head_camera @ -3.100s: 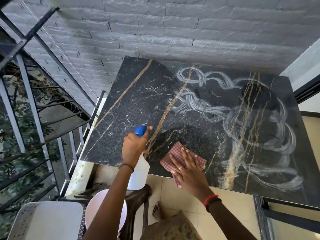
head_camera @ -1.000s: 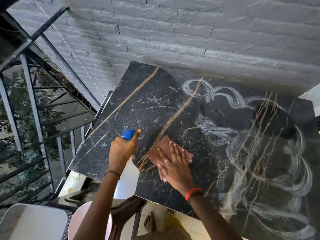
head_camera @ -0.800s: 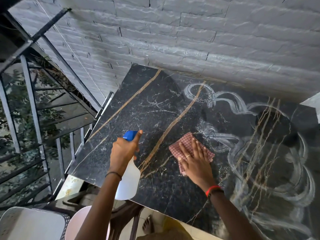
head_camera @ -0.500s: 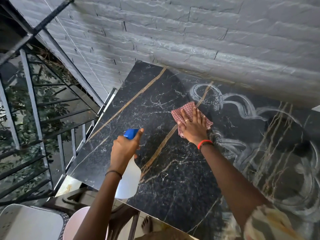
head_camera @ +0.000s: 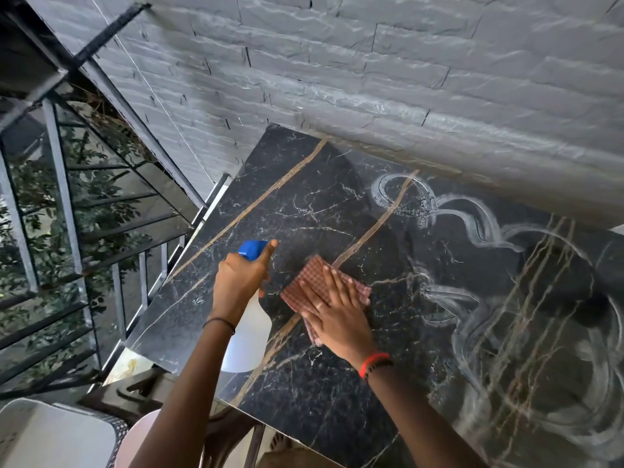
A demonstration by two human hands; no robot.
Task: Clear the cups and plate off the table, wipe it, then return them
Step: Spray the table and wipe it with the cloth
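Head view: left hand (head_camera: 238, 282) grips spray bottle (head_camera: 248, 339) above table (head_camera: 304, 204); right hand (head_camera: 332, 315) flat, pressing checked cloth (head_camera: 310, 278). Wipe streaks (head_camera: 472, 214) to the right, railing (head_camera: 64, 204) left, brick wall (head_camera: 371, 62) behind.

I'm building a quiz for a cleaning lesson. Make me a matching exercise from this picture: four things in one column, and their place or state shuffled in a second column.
Column one:
1. spray bottle
2. checked cloth
3. table
4. railing

Column two:
A. flat under the right hand
B. streaked with pale wipe marks
C. gripped by the left hand
D. beyond the table's left edge

Pairs: 1-C; 2-A; 3-B; 4-D
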